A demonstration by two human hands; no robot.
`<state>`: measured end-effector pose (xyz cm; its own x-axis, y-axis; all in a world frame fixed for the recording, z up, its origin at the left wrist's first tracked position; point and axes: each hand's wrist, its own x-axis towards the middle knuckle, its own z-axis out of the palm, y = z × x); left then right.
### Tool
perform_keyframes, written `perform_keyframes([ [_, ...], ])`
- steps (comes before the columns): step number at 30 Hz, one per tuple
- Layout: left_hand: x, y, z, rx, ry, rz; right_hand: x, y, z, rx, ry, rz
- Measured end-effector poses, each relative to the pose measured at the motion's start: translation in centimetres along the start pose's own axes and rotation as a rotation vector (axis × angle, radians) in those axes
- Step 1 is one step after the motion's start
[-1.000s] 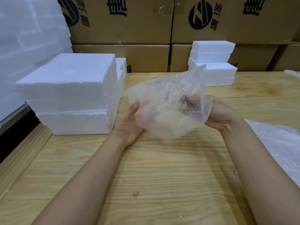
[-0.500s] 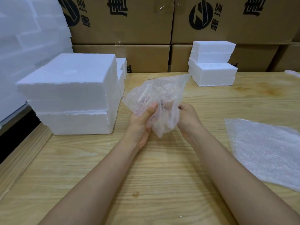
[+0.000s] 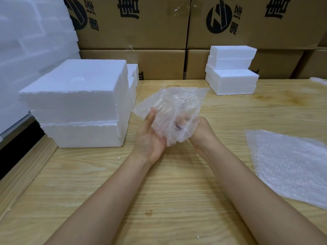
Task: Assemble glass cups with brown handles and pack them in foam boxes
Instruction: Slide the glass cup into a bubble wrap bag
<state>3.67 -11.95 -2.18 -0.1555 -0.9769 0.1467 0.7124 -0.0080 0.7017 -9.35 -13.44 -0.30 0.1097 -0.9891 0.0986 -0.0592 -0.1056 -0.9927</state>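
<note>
clear bubble wrap (image 3: 175, 110); white foam boxes (image 3: 77, 101); brown cartons (image 3: 134, 22) w/ black logos; light wood-grain table (image 3: 159, 200).

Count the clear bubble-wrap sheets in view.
2: a crumpled clear bubble-wrap sheet between left hand and right hand; a flat clear sheet on the wooden table, right. A far-right scrap may be a third.

One wide-angle view looks from the person's head, above the near edge of the counter (image 3: 173, 197), facing forward and tilted down across it. It sits close: both forearms enter from the bottom, and the left hand (image 3: 150, 138) and right hand (image 3: 201, 131) hold a bubble wrap bundle (image 3: 173, 106) over the counter's middle, near the frame's centre. The counter's far edge meets stacked cardboard boxes (image 3: 141, 23) along the top; foam boxes (image 3: 79, 103) stand at the counter's left side.
</note>
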Motion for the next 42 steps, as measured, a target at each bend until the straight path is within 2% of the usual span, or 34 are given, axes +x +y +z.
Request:
perform_keyframes([
  [6, -0.1, 0.0, 1.0, 0.144, 0.161, -0.013, -0.2, 0.1, 0.1, 0.005, -0.085, -0.005],
  [9, -0.1, 0.4, 1.0, 0.088, 0.164, 0.025, -0.1, -1.0, -0.7, -0.101, -0.163, -0.042],
  [11, 0.1, 0.3, 0.7, 0.036, 0.148, 0.026, 0.1, -2.1, -2.1, -0.161, -0.227, -0.002],
  [15, 0.3, 0.4, 0.1, -0.028, 0.164, 0.031, 0.3, -3.2, -5.4, -0.091, -0.318, -0.074],
  [18, 0.3, 0.1, 0.0, -0.059, 0.136, 0.006, -0.1, -3.1, -6.5, -0.295, -0.476, -0.118],
  [19, 0.4, 0.1, -0.1, -0.061, 0.120, 0.000, -0.1, -3.1, -6.8, -0.314, -0.459, -0.130],
  [21, 0.4, 0.1, -0.4, -0.065, 0.083, -0.027, 0.1, -3.3, -7.5, -0.185, -0.351, -0.167],
  [25, 0.4, 0.3, -0.8, -0.076, 0.001, -0.122, 0.3, -4.1, -9.1, 0.100, -0.013, -0.232],
  [29, 0.3, -0.3, -0.2, -0.079, -0.025, -0.208, 0.3, -4.4, -8.9, 0.168, 0.037, -0.396],
  [31, 0.3, -0.2, -0.3, -0.126, 0.001, -0.186, 0.3, -4.2, -8.9, 0.218, 0.094, -0.398],
  [34, 0.2, 0.1, -0.5, -0.184, 0.033, -0.111, 0.5, -3.7, -9.4, 0.312, 0.312, -0.373],
  [36, 0.3, 0.2, -0.7, -0.232, 0.050, -0.071, 0.8, -3.4, -9.5, 0.346, 0.375, -0.296],
  [38, 0.4, 0.4, -0.7, -0.282, 0.035, -0.040, 1.1, -2.9, -9.0, 0.231, 0.204, -0.126],
  [40, 0.4, 0.4, -0.6, -0.301, 0.017, -0.040, 1.2, -2.1, -7.9, 0.085, -0.066, 0.069],
  [42, 0.4, 0.3, -0.7, -0.298, -0.010, -0.048, 0.8, -1.5, -6.3, 0.047, -0.236, 0.133],
])
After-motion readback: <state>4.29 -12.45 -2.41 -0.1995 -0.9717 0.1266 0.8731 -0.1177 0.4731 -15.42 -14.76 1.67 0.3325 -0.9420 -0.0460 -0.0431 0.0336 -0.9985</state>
